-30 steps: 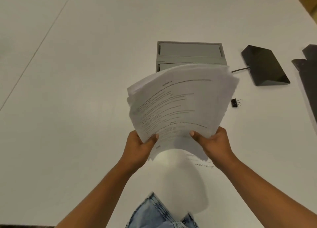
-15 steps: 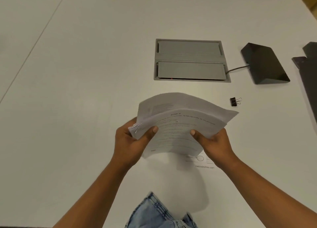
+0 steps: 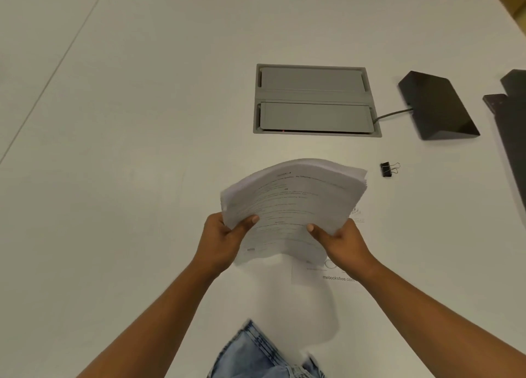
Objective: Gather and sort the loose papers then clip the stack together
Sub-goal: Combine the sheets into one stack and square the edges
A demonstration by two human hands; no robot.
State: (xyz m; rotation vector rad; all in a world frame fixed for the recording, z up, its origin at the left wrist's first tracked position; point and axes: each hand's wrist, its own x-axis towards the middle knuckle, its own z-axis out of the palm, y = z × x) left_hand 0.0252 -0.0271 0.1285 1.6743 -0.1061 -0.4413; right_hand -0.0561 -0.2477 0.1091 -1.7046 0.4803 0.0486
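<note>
Hands (image 3: 225, 242) (image 3: 343, 242) round stack (image 3: 296, 198); sheet (image 3: 318, 275): "mebooksfree.com"

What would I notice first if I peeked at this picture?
You'd see the thick stack of papers, gripped by the left hand and right hand in the middle, above the white table. Right of it a small black binder clip lies on the table. Farther back sits a grey hatch.

Large white matte table (image 3: 142, 121), evenly lit. Grey rectangular recessed cable hatch (image 3: 316, 100) set flush in it. Black wedge-shaped device (image 3: 438, 107) just right of the hatch, joined by a cable. Straight table seam (image 3: 57, 70) well left of the hatch.
</note>
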